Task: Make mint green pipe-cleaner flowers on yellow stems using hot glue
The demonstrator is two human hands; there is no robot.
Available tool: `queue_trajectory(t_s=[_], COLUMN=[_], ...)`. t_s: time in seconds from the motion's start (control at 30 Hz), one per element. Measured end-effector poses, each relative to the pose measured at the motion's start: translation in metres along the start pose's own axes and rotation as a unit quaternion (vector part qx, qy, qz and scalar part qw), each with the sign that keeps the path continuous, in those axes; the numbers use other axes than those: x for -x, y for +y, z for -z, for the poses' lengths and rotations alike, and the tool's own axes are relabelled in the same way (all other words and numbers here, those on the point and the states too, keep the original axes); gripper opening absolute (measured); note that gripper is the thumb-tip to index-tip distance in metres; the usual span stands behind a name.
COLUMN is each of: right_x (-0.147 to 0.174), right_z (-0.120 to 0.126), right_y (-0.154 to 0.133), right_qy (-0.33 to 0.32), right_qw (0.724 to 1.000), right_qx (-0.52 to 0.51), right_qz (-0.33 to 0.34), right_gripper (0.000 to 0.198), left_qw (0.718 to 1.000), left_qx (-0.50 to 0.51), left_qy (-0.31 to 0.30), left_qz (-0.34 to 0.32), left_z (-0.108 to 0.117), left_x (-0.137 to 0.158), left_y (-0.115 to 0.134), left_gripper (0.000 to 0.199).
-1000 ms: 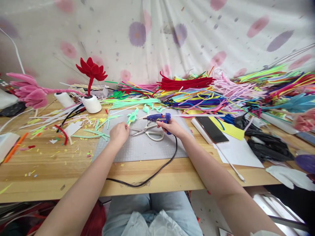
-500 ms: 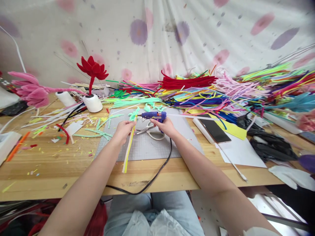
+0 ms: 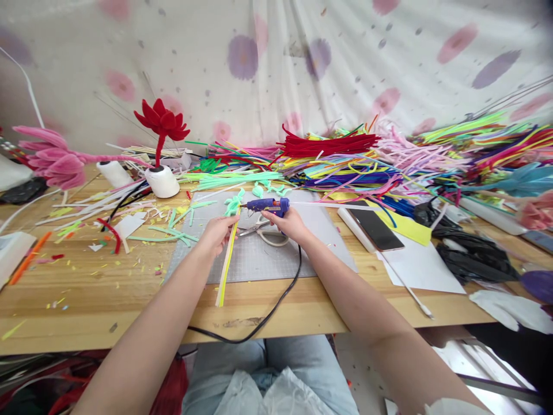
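My left hand (image 3: pixel 220 231) is closed in a pinch on yellow and cream pipe cleaners (image 3: pixel 225 271), whose loose ends hang down toward the table's front. At their top sits a mint-green pipe-cleaner piece (image 3: pixel 234 203). My right hand (image 3: pixel 287 222) grips a blue hot glue gun (image 3: pixel 268 205), its nozzle pointing left, close to the green piece; whether it touches cannot be made out. A white glue stick (image 3: pixel 319 204) sticks out of the gun's back. Scissors (image 3: pixel 271 235) with pale handles lie beneath the gun on a grey cutting mat (image 3: pixel 254 266).
Piles of coloured pipe cleaners (image 3: pixel 345 164) line the back. A red flower (image 3: pixel 161 124) in a white pot stands at left, beside a pink flower (image 3: pixel 58 158). The gun's black cord (image 3: pixel 276 311) loops along the front edge. A phone (image 3: pixel 375 228) lies at right on paper.
Almost nothing differs. The glue gun and my right hand sit very slightly further left and lower, in a view that has itself shifted a little.
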State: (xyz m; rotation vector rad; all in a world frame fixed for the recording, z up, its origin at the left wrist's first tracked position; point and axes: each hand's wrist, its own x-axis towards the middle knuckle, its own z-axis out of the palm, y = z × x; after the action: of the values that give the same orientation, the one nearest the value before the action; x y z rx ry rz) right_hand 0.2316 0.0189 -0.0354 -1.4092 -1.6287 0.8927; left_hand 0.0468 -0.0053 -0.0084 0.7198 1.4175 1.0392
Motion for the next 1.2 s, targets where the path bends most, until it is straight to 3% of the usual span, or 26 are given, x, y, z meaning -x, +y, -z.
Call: queue_trajectory(t_s=[0.7,1.0,1.2], right_x=[-0.0010,-0.0014,-0.0001], right_z=[0.0016,0.0022,0.0038], right_y=[0.0058,0.0074,0.0074], right_qy=[-0.002,0.000,-0.002], right_qw=[1.000,1.000,0.999], right_qx=[0.013,0.017,0.003], right_qz=[0.016,0.025,0.033], right_gripper=[0.043,0.042,0.041], left_qw=[0.992,0.972,0.991], left_qx=[0.085,0.165,0.095], left_qy=[-0.042,-0.109,-0.066], left_qz=[0.081,0.126,0.061], left_z=[0.0019,0.0066,0.0036], left_x=[0.0037,0.0021,0.0064], left_y=[0.0050,0.0037,0.0001], left_gripper=[0.011,0.011,0.012])
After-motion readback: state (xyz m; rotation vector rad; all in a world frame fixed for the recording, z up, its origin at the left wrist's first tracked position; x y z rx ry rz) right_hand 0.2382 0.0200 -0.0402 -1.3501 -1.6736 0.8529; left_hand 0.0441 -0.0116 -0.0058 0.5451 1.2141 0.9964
